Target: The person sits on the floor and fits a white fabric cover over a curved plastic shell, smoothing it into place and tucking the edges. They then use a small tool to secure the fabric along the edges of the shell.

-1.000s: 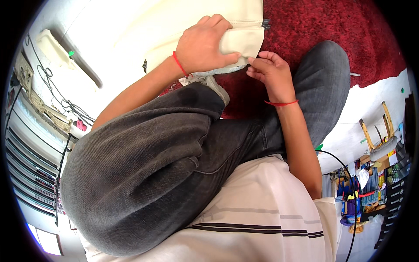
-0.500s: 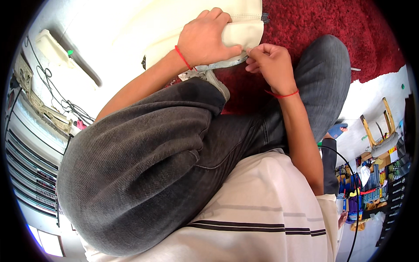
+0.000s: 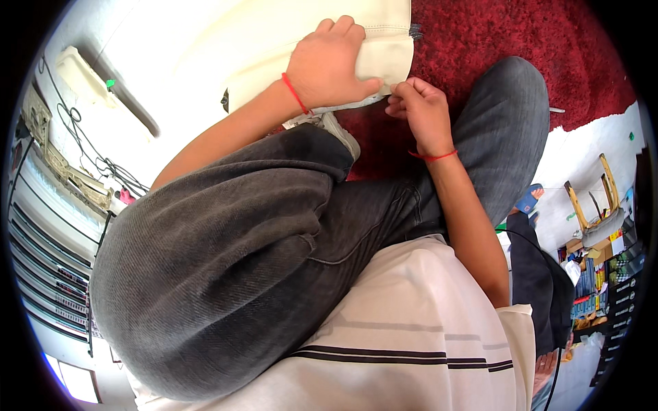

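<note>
A cream leather-like cover (image 3: 387,58) with a stitched seam lies at the top of the view, and dark fibres or threads stick out at its right end. My left hand (image 3: 327,67) rests flat on it, fingers spread away from me and thumb stretched along the near edge. Just right of that thumb, my right hand (image 3: 426,113) is closed in a pinch on the cover's near edge. The pinched spot is mostly hidden by the fingertips. Each wrist wears a red string.
Under the cover and my legs is a red shaggy rug (image 3: 473,34). My bent knees in dark jeans (image 3: 226,267) flank the work. Black cables (image 3: 89,147) lie at the left. Behind me at right are a person's dark trousers (image 3: 545,281) and an upturned wooden-legged stool (image 3: 603,222).
Both hands have shifted slightly, the right one a little down and left. Less of the cover's pale underside shows along the near edge. The other person's dark-trousered leg now shows more at right.
</note>
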A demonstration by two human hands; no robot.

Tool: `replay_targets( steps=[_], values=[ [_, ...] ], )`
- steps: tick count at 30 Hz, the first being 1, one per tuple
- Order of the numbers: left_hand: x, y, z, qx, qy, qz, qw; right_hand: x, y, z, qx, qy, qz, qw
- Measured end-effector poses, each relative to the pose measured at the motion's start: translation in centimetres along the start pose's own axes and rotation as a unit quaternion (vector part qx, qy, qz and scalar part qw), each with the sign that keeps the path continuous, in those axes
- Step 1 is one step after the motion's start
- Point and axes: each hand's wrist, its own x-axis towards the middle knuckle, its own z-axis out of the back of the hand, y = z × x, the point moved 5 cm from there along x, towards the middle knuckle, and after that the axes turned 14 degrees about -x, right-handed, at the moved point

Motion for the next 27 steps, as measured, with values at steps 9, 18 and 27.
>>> replay_targets(
  steps=[9, 18, 27],
  values=[
    [-0.3, -0.3, 1.1, -0.039, 0.039, -0.024, 0.998, 1.8, 3.5, 1.4, 0.081, -0.062, -0.008, 0.995],
    [2.5, 5.8, 6.7, -0.129, -0.025, -0.077, 0.988, 7.7, 7.3, 1.4, -0.097, -0.094, 0.039, 0.990],
    [10.2, 7.7, 16.5, -0.277, 0.053, 0.112, 0.953, 3.8, 15.8, -1.2, -0.118, -0.086, 0.272, 0.951]
  ],
)
